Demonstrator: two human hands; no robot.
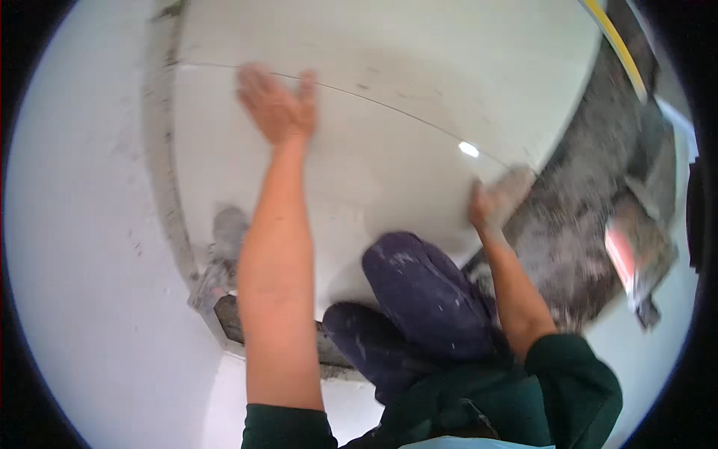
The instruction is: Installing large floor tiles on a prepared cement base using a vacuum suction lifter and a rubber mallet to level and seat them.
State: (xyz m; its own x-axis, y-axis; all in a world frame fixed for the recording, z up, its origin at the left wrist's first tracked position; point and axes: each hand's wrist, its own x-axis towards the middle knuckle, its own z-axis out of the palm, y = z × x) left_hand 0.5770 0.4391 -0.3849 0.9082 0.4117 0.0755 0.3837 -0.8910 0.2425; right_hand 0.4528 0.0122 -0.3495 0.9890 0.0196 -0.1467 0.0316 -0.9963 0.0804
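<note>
A large cream floor tile (pixel 381 161) lies in front of me, and another pale tile (pixel 456 52) adjoins its far edge along a thin dark seam. My left hand (pixel 275 105) rests flat on the near tile, its spread fingers reaching over the seam at the left. At the seam's right end, my right hand (pixel 505 196) lies stretched out over the tile's right edge, slightly blurred, thumb apart. Neither hand holds anything. My knees, in dark stained trousers (pixel 419 292), are bent over the near part of the tile.
A white wall (pixel 82 194) runs along the left, with a grey gap strip (pixel 161 142) beside the tiles. Rough dark grey ground (pixel 576 247) borders them at the right. A yellow strip (pixel 617 45) stands far right. A blurred red-and-grey object (pixel 636 251) lies near the right wall.
</note>
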